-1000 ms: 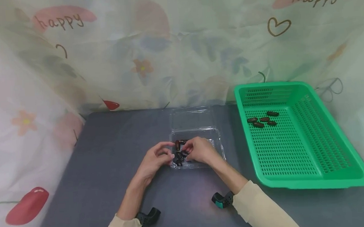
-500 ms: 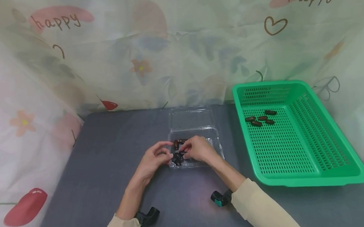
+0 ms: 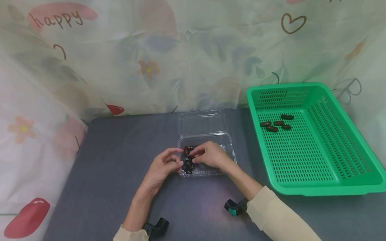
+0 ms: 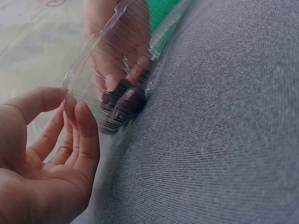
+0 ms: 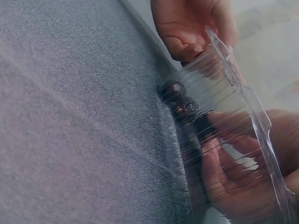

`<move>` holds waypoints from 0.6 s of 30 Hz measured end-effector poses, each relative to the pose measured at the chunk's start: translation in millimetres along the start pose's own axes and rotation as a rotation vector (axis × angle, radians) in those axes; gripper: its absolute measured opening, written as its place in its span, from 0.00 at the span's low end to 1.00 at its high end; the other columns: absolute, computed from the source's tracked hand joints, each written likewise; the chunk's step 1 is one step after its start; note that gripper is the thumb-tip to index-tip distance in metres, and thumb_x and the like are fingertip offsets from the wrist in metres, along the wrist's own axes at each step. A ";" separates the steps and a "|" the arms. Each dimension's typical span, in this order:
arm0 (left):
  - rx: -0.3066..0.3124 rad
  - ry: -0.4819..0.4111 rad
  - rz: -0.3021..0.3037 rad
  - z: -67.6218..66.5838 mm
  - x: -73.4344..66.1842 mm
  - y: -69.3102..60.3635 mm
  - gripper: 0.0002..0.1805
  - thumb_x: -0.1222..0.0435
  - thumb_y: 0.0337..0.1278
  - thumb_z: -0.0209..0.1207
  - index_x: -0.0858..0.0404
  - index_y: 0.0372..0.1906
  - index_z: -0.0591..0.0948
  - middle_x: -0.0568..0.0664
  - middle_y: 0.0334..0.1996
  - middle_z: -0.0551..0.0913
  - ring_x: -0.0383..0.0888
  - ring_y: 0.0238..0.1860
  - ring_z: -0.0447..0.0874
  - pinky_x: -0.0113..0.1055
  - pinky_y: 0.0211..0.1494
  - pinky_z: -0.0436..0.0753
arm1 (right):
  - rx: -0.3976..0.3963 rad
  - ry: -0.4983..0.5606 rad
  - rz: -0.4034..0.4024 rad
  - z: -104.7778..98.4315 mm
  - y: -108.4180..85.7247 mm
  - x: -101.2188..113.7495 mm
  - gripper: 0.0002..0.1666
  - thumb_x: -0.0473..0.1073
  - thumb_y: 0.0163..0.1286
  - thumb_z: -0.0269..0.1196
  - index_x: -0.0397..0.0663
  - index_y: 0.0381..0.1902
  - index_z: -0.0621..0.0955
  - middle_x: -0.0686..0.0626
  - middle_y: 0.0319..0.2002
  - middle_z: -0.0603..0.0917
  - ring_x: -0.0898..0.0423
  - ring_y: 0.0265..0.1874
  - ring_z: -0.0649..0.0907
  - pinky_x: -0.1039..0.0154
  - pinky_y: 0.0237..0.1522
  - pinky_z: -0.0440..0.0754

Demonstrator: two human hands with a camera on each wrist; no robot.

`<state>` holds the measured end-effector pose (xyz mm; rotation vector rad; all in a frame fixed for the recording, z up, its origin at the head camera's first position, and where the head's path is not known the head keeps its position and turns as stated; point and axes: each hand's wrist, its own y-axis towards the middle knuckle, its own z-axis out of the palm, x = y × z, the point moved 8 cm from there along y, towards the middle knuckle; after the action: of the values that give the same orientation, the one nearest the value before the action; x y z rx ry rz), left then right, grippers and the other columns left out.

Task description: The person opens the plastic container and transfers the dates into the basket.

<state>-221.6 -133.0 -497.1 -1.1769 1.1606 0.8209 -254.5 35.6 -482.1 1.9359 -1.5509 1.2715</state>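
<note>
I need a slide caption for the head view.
Left hand and right hand at an open clear box of dark dates; five more lie in a green basket.

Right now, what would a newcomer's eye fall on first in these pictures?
Probably the bright green basket on the right side of the grey table, with five dark fruits towards its far left corner. Then, near the middle, the left hand touches the left edge of a clear box, while the right hand inside it pinches a dark fruit.

- Left hand (image 3: pixel 162 167): fingers (image 4: pixel 41 101) loosely bent, thumb tip apart from forefinger tip.
- Right hand (image 3: pixel 211 156): thumb and forefinger pinching.
- Left arm (image 3: pixel 141 206), right arm (image 3: pixel 242 179): slanting inward, hands near each other.
</note>
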 end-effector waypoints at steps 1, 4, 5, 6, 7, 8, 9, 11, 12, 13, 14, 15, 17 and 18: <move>0.000 0.001 -0.001 0.1 -0.2 -0.1 0.23 0.70 0.59 0.65 0.61 0.60 0.77 0.53 0.34 0.79 0.47 0.34 0.81 0.40 0.43 0.81 | 0.004 0.015 0.001 0.0 -0.1 -0.2 0.11 0.42 0.61 0.73 0.56 0.42 0.90 0.56 0.38 0.88 0.60 0.35 0.82 0.61 0.38 0.78; 0.001 0.003 -0.003 0.6 -0.8 -0.3 0.23 0.70 0.59 0.65 0.60 0.60 0.77 0.53 0.34 0.79 0.47 0.33 0.80 0.40 0.43 0.81 | 0.023 0.084 0.000 0.3 -1.4 0.7 0.12 0.41 0.63 0.71 0.53 0.45 0.89 0.54 0.39 0.88 0.59 0.36 0.84 0.60 0.40 0.81; 0.001 0.002 -0.004 0.7 -0.9 -0.3 0.23 0.70 0.59 0.64 0.60 0.60 0.77 0.53 0.34 0.79 0.47 0.33 0.80 0.40 0.43 0.81 | 0.030 0.115 -0.001 0.3 -2.0 1.4 0.12 0.40 0.63 0.70 0.52 0.46 0.88 0.53 0.39 0.88 0.59 0.36 0.85 0.59 0.40 0.82; 0.002 0.004 -0.004 0.9 -0.9 -0.2 0.23 0.70 0.60 0.64 0.60 0.60 0.77 0.53 0.34 0.78 0.47 0.33 0.80 0.40 0.43 0.80 | 0.034 0.143 -0.002 -0.1 -2.8 2.1 0.12 0.40 0.64 0.70 0.51 0.47 0.88 0.52 0.40 0.88 0.58 0.36 0.86 0.59 0.40 0.83; 0.003 0.005 -0.004 1.0 -0.9 0.0 0.23 0.70 0.60 0.64 0.60 0.60 0.77 0.53 0.34 0.78 0.47 0.33 0.80 0.40 0.42 0.80 | 0.033 0.164 -0.003 -1.2 -3.7 3.2 0.13 0.40 0.64 0.69 0.51 0.47 0.88 0.52 0.40 0.88 0.57 0.36 0.86 0.58 0.40 0.83; 0.003 0.005 -0.004 1.0 -0.9 0.0 0.23 0.70 0.60 0.64 0.60 0.60 0.77 0.53 0.34 0.78 0.47 0.33 0.79 0.40 0.42 0.80 | 0.026 0.175 -0.008 -2.9 -4.9 4.7 0.13 0.39 0.65 0.69 0.50 0.48 0.88 0.51 0.39 0.87 0.56 0.35 0.86 0.58 0.38 0.84; 0.003 0.006 -0.004 1.0 -1.0 0.0 0.23 0.70 0.60 0.64 0.61 0.60 0.77 0.53 0.34 0.79 0.47 0.33 0.79 0.40 0.42 0.80 | 0.019 0.181 -0.012 -4.6 -6.1 6.2 0.13 0.39 0.65 0.69 0.50 0.48 0.88 0.51 0.39 0.87 0.55 0.34 0.87 0.58 0.37 0.84; 0.001 0.010 -0.006 0.6 -0.9 0.1 0.23 0.70 0.60 0.64 0.60 0.60 0.77 0.53 0.34 0.79 0.47 0.33 0.80 0.40 0.42 0.80 | -0.002 0.163 -0.022 -9.2 -8.8 10.3 0.13 0.41 0.65 0.69 0.53 0.48 0.88 0.52 0.39 0.86 0.53 0.34 0.86 0.60 0.34 0.82; 0.000 0.011 -0.007 0.5 -1.0 -0.1 0.23 0.70 0.60 0.64 0.60 0.60 0.77 0.53 0.34 0.79 0.47 0.33 0.80 0.40 0.43 0.80 | -0.015 0.146 -0.028 -11.7 -10.4 12.8 0.13 0.42 0.65 0.69 0.54 0.48 0.88 0.52 0.39 0.86 0.53 0.33 0.85 0.60 0.33 0.80; -0.002 0.012 -0.009 0.4 -1.0 -0.4 0.23 0.70 0.60 0.64 0.60 0.60 0.77 0.53 0.34 0.79 0.47 0.33 0.80 0.40 0.43 0.80 | -0.025 0.133 -0.037 -14.2 -12.1 15.9 0.13 0.43 0.65 0.69 0.56 0.48 0.88 0.53 0.39 0.86 0.53 0.33 0.85 0.60 0.32 0.79; -0.004 0.012 -0.010 0.3 -1.0 -0.7 0.23 0.70 0.60 0.64 0.60 0.60 0.77 0.54 0.34 0.79 0.48 0.33 0.80 0.41 0.43 0.81 | -0.030 0.124 -0.046 -16.3 -13.9 19.2 0.13 0.43 0.65 0.69 0.57 0.48 0.88 0.53 0.39 0.86 0.54 0.34 0.85 0.61 0.32 0.79; -0.007 0.014 -0.011 0.2 -1.1 -0.9 0.23 0.70 0.59 0.64 0.60 0.60 0.77 0.54 0.34 0.79 0.48 0.33 0.81 0.41 0.43 0.81 | -0.029 0.128 -0.052 -17.9 -15.9 22.4 0.13 0.44 0.66 0.69 0.58 0.48 0.88 0.54 0.40 0.87 0.54 0.35 0.85 0.61 0.33 0.79; -0.010 0.017 -0.014 0.3 -0.9 -1.0 0.23 0.70 0.59 0.65 0.59 0.60 0.77 0.53 0.35 0.79 0.48 0.34 0.81 0.41 0.44 0.81 | -0.019 0.142 -0.077 -21.4 -20.6 31.1 0.13 0.44 0.67 0.68 0.57 0.49 0.88 0.54 0.43 0.87 0.55 0.37 0.86 0.60 0.37 0.80; -0.011 0.015 -0.016 0.4 -1.0 -1.5 0.23 0.69 0.59 0.65 0.59 0.60 0.77 0.54 0.35 0.79 0.48 0.34 0.81 0.41 0.44 0.81 | -0.011 0.155 -0.090 -23.0 -23.2 35.9 0.13 0.44 0.67 0.68 0.57 0.49 0.88 0.54 0.44 0.87 0.56 0.38 0.86 0.59 0.39 0.81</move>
<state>-220.4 -132.9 -495.8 -1.2024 1.1588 0.8083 -243.2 39.1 -435.0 1.8316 -1.3768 1.3369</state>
